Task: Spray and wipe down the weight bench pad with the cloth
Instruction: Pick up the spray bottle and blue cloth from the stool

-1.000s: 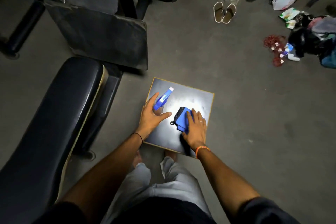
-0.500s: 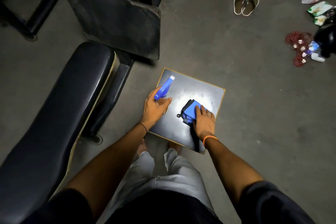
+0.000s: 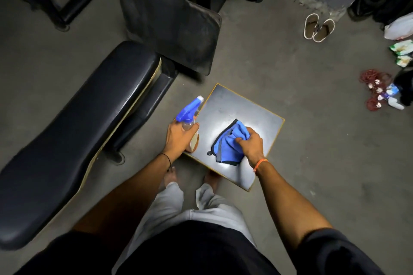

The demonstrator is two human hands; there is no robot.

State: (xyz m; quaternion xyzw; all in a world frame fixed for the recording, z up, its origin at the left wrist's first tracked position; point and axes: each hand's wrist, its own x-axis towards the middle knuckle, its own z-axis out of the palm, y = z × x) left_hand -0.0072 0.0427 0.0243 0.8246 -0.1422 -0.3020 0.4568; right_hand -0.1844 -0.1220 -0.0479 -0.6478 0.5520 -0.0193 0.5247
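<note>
**Bottle and cloth in hand, bench not yet begun**

Head view: the left hand (image 3: 178,138) is wrapped round a clear plastic spray bottle with a blue trigger head (image 3: 188,114), at the left edge of a small square grey board with a yellow rim (image 3: 257,118). The right hand (image 3: 251,145) pinches a bunched blue microfibre cloth with black edging (image 3: 228,143), which lies on that board. The long black padded weight bench pad (image 3: 78,129) lies to the left, apart from both hands. By the look of it, both spraying and wiping remain to be done.
</note>
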